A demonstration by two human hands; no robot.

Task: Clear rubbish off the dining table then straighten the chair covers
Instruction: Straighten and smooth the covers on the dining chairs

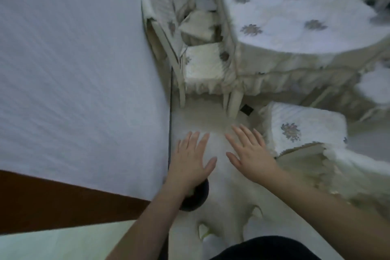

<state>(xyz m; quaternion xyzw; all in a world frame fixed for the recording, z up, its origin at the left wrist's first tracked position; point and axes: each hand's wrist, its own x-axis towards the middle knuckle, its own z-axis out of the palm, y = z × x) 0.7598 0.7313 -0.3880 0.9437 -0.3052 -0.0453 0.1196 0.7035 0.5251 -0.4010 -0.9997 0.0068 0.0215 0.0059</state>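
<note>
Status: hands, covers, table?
Left hand and right hand open, flat on white cover. Table shows no rubbish. Nothing blocking.

Lighting: dim, cool, even indoor light; source not visible; no glare. Shadows: soft, faint — darkest under the desk (pixel 295 6) skirt. Sharpness: low throughout, motion blur heaviest at right edge and lower right. Distortion: wide-angle bending — wall (pixel 73 59) line and chair (pixel 202 63) legs lean outward. Colour: washed, bluish-grey cast.
</note>
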